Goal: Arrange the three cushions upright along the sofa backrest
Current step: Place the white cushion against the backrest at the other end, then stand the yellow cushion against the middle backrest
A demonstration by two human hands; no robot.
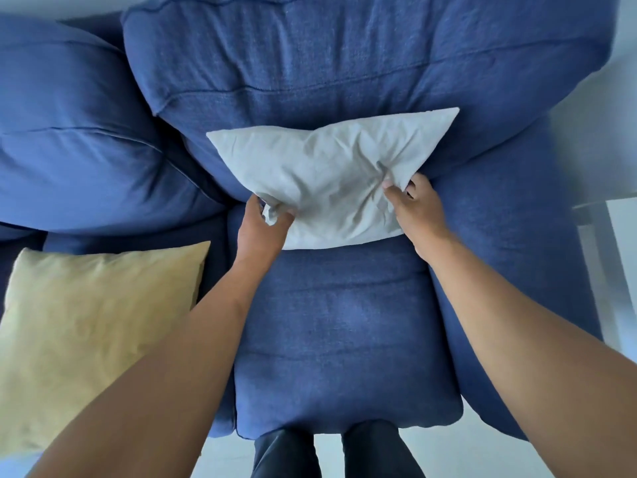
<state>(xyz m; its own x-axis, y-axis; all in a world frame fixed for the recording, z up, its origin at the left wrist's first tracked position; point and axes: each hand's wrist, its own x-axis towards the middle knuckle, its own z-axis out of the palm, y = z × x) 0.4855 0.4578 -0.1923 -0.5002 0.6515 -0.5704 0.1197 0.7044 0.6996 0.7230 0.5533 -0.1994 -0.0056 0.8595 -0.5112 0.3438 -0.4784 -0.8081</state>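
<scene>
A light grey cushion (331,174) leans against the blue sofa backrest (327,63) on the right-hand seat (344,339). My left hand (262,229) grips its lower left corner. My right hand (418,212) pinches its right edge near the lower right corner. A yellow cushion (93,332) lies flat on the left seat, apart from both hands. A third cushion is not in view.
The sofa's right armrest (510,270) rises beside the seat. A second blue back cushion (76,132) fills the left side. A pale table edge (606,236) stands at the far right. My legs (331,453) are at the seat's front edge on a light floor.
</scene>
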